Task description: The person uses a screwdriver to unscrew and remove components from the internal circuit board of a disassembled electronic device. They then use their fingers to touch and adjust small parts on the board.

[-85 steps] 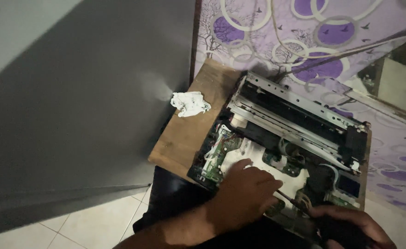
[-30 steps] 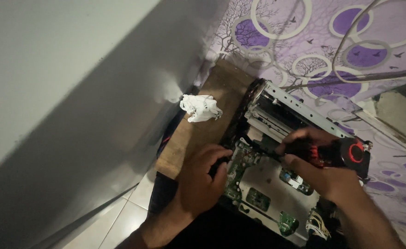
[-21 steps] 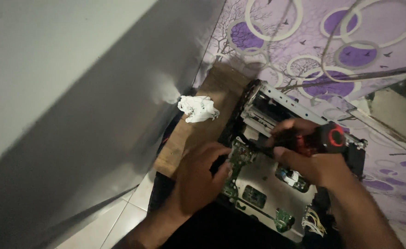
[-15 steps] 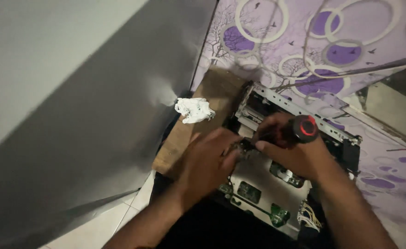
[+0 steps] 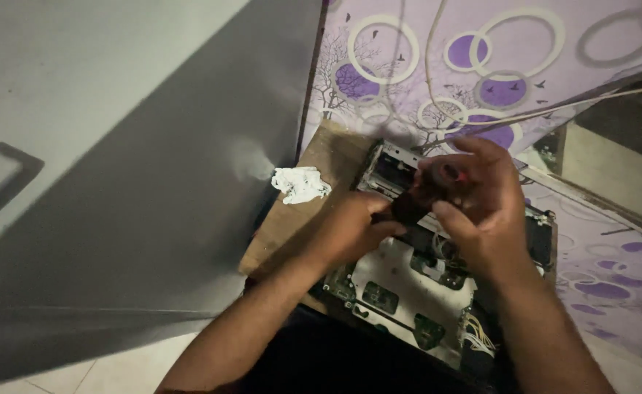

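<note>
We look down on an opened grey metal device chassis with green circuit boards and bundled wires, lying flat on a brown wooden board. It sits inner side up, which we judge is what lets both hands come at its parts from above. The board's far edge is tucked against the purple-and-white circle-patterned wall covering, with a grey panel on the left.

Our right hand is curled around a dark-handled screwdriver with a red mark at its butt. The fingers wrap the handle from above and the butt points back toward the camera, so the tool seems to stand steeply over the far part of the chassis; a grip like that suits pressing down while turning, in our judgement. The shaft and tip are hidden behind the hands, so we cannot tell what they meet.

Our left hand is loosely closed just beside the lower end of the handle, its fingertips against it or against the hidden shaft, apparently steadying it. Whether it pinches anything small we cannot tell.

A crumpled white tissue lies on the bare far-left part of the board, apart from the chassis and clear of both hands. Pale cables trail across the wall covering beyond.
</note>
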